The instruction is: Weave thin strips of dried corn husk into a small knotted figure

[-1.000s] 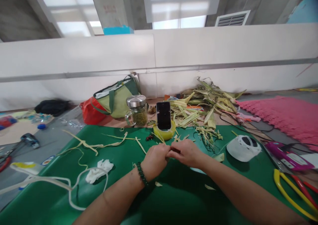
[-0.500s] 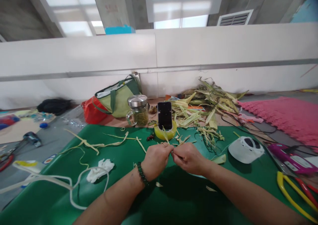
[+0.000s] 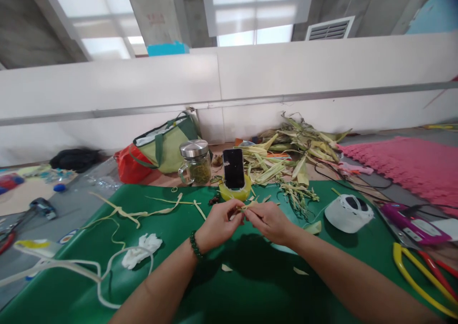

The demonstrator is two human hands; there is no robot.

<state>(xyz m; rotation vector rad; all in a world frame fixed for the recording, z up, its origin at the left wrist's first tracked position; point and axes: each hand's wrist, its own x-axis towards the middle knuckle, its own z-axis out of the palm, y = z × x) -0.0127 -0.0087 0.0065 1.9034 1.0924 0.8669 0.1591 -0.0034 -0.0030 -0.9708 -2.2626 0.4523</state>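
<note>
My left hand point(image 3: 222, 223), with a green bead bracelet at the wrist, and my right hand point(image 3: 269, 219) meet over the green mat point(image 3: 250, 290). Both are closed, fingertips pinching a small pale strip of corn husk point(image 3: 244, 208); most of it is hidden by the fingers. Just beyond them a dark phone point(image 3: 234, 168) leans upright in a roll of yellow tape point(image 3: 226, 193). Small dark red beads or berries point(image 3: 214, 199) lie left of the tape. Two husk scraps point(image 3: 226, 267) rest on the mat nearer to me.
Long husk strips point(image 3: 123, 212), crumpled white tissue point(image 3: 141, 251) and a white cord point(image 3: 100, 286) lie left. Behind stand a lidded glass mug point(image 3: 199, 169) and a green bag point(image 3: 168, 145). Rightward are a husk pile point(image 3: 304, 140), a white roll point(image 3: 345, 216), a purple glue gun point(image 3: 413, 224) and yellow-handled scissors point(image 3: 399, 262).
The left hand has turned so its thumb and fingers show more openly around the husk. The strip that stuck up before the tape now lies low between the fingertips. The view has shifted slightly.
</note>
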